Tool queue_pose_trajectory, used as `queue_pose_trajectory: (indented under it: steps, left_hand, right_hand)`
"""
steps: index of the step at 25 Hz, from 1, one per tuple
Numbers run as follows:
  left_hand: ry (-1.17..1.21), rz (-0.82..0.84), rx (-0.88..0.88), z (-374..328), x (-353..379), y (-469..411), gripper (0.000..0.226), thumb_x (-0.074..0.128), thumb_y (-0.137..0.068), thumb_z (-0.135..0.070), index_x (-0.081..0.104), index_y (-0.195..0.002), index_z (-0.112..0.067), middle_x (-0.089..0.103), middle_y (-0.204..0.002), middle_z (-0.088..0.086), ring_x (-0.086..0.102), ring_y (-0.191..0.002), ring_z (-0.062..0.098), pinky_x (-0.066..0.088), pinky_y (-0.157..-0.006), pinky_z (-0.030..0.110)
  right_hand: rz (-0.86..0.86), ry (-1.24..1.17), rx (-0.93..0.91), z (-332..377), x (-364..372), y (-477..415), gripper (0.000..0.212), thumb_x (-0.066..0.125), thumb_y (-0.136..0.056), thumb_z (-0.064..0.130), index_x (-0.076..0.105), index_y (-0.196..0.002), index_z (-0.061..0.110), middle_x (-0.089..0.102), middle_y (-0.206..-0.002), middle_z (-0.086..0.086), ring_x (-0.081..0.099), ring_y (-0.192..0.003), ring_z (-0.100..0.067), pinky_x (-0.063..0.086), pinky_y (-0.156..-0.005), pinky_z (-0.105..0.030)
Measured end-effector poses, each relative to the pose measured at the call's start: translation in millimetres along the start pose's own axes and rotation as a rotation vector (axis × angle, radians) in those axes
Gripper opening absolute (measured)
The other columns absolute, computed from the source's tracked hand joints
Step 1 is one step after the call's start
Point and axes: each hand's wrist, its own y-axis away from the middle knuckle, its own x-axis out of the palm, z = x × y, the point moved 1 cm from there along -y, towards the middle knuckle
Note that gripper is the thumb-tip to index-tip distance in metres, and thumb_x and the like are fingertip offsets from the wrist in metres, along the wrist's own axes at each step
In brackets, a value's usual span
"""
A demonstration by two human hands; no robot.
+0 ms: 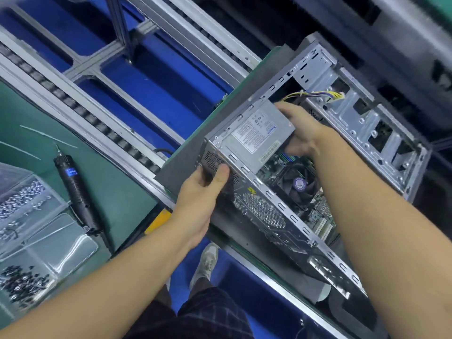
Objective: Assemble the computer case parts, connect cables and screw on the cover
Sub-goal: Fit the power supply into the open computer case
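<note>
An open grey computer case lies on its side on a dark mat. A silver power supply with a white label sits in the case's near-left corner. My left hand grips the vented rear corner of the case at the power supply, thumb on top. My right hand holds the power supply's inner end, fingers curled round it. Yellow and black cables run out from behind that hand into the case. A black CPU fan on the motherboard shows below the power supply.
A black electric screwdriver lies on the green bench at the left. Clear plastic bins hold silver and black screws. Conveyor rails run diagonally behind. My shoe and checked trousers show below on blue floor.
</note>
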Motion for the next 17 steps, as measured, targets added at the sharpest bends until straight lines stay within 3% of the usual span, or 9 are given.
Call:
queue_pose_trajectory:
  steps: [2, 5, 8, 11, 12, 14, 15, 17]
  left_hand:
    - [-0.014, 0.019, 0.030, 3, 6, 0, 0.066, 0.068, -0.066, -0.053, 0.057, -0.126, -0.028, 0.068, -0.100, -0.034, 0.060, -0.095, -0.017, 0.038, -0.110, 0.034]
    - [-0.044, -0.049, 0.027, 3, 12, -3, 0.080, 0.068, -0.062, -0.054, 0.056, -0.132, -0.016, 0.065, -0.125, -0.011, 0.059, -0.118, 0.009, 0.037, -0.113, 0.043]
    - [-0.121, -0.053, 0.031, -1, 3, -2, 0.079, 0.072, -0.056, -0.061, 0.058, -0.119, -0.015, 0.062, -0.120, -0.016, 0.056, -0.112, 0.001, 0.038, -0.112, 0.043]
    - [-0.234, -0.064, 0.063, -2, -13, -1, 0.096, 0.071, -0.064, -0.066, 0.046, -0.141, -0.014, 0.053, -0.134, -0.014, 0.051, -0.123, 0.005, 0.038, -0.112, 0.042]
    - [-0.279, -0.072, 0.081, -2, -19, -3, 0.083, 0.069, -0.074, -0.062, 0.049, -0.139, -0.016, 0.057, -0.127, -0.014, 0.056, -0.118, 0.005, 0.043, -0.108, 0.040]
    - [-0.386, -0.106, 0.172, -9, -25, -5, 0.038, 0.062, -0.089, -0.051, 0.065, -0.111, -0.019, 0.068, -0.097, -0.009, 0.068, -0.085, 0.005, 0.054, -0.085, 0.031]
    - [-0.429, -0.105, 0.218, -15, -26, -6, 0.032, 0.056, -0.095, -0.048, 0.067, -0.094, -0.018, 0.067, -0.079, -0.004, 0.067, -0.065, 0.009, 0.053, -0.066, 0.026]
    - [-0.563, -0.081, 0.264, -28, -30, -9, 0.051, 0.044, -0.099, -0.052, 0.066, -0.074, -0.013, 0.053, -0.050, -0.001, 0.049, -0.039, 0.014, 0.039, -0.043, 0.023]
  right_hand:
    - [0.007, -0.020, -0.005, 2, 2, 5, 0.026, 0.058, -0.091, 0.042, 0.075, -0.089, 0.022, 0.070, -0.090, -0.005, 0.068, -0.080, -0.022, 0.054, -0.071, -0.030]
    - [-0.062, -0.037, 0.001, 3, 6, 8, 0.033, 0.052, -0.099, 0.040, 0.072, -0.079, 0.022, 0.071, -0.080, -0.003, 0.067, -0.071, -0.019, 0.053, -0.065, -0.026]
    - [-0.064, -0.033, 0.032, 5, 8, 14, 0.025, 0.050, -0.101, 0.035, 0.063, -0.092, 0.017, 0.066, -0.087, -0.006, 0.064, -0.078, -0.021, 0.048, -0.073, -0.033]
    - [-0.229, -0.116, 0.011, 5, 10, 28, 0.019, 0.048, -0.103, 0.028, 0.057, -0.093, 0.016, 0.063, -0.079, -0.004, 0.063, -0.074, -0.022, 0.050, -0.068, -0.032]
    - [-0.312, -0.121, -0.018, 3, 10, 35, 0.019, 0.048, -0.103, 0.025, 0.057, -0.089, 0.015, 0.064, -0.075, -0.004, 0.064, -0.073, -0.023, 0.053, -0.069, -0.034]
    - [-0.471, 0.073, -0.089, -2, 11, 53, 0.020, 0.051, -0.100, 0.023, 0.061, -0.093, 0.008, 0.070, -0.081, -0.006, 0.068, -0.078, -0.025, 0.055, -0.077, -0.038]
    - [-0.573, 0.225, -0.143, -6, 11, 63, 0.019, 0.052, -0.099, 0.023, 0.063, -0.100, 0.007, 0.071, -0.088, -0.006, 0.068, -0.080, -0.021, 0.054, -0.078, -0.035]
    - [-0.760, 0.460, -0.331, -12, 18, 88, 0.010, 0.054, -0.099, 0.021, 0.060, -0.105, 0.015, 0.064, -0.086, 0.001, 0.058, -0.070, 0.001, 0.047, -0.064, -0.018]
